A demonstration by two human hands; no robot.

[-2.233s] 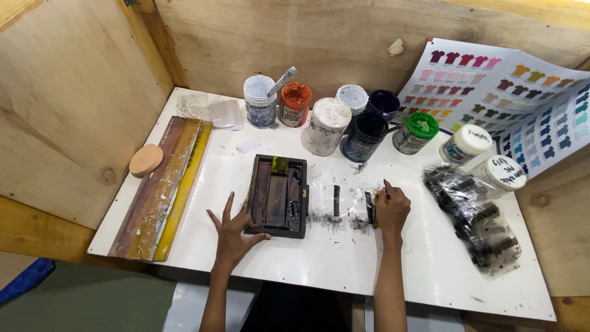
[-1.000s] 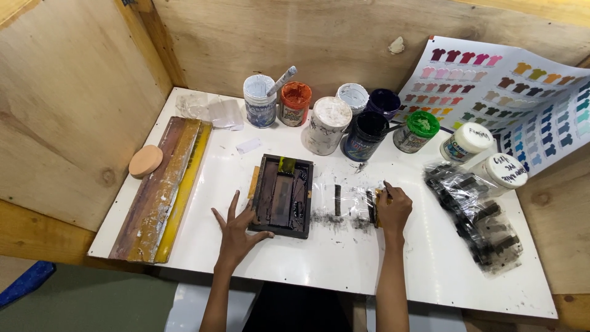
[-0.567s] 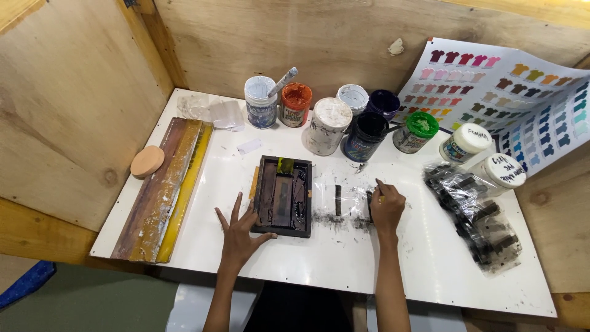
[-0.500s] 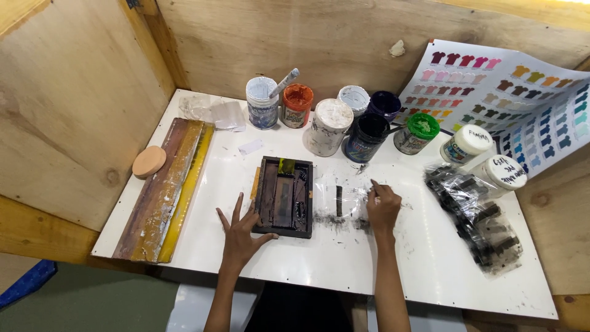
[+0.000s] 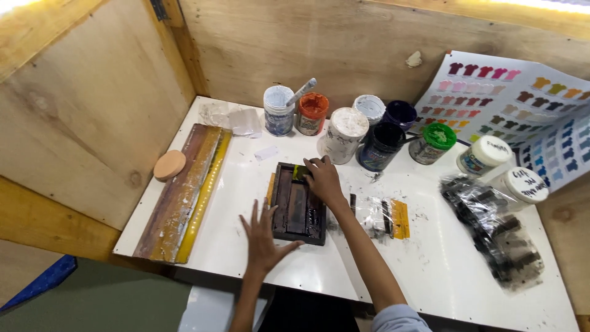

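Head view: left hand [image 5: 263, 237] flat, fingers spread, beside dark tray [image 5: 299, 203]; right hand [image 5: 322, 177] open atop tray's far end

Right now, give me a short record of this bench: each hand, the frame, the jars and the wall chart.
left hand: flat on white table, at dark frame's near left corner
right hand: on far end of dark frame
paint jars: row along the back, some open
colour chart: leaning at back right
squeegee: left edge of table

A print workshop; open ink jars [image 5: 347, 126] crowd a stained white table [image 5: 430, 270]; plywood walls [image 5: 86, 110]; colour chart [image 5: 522, 104].
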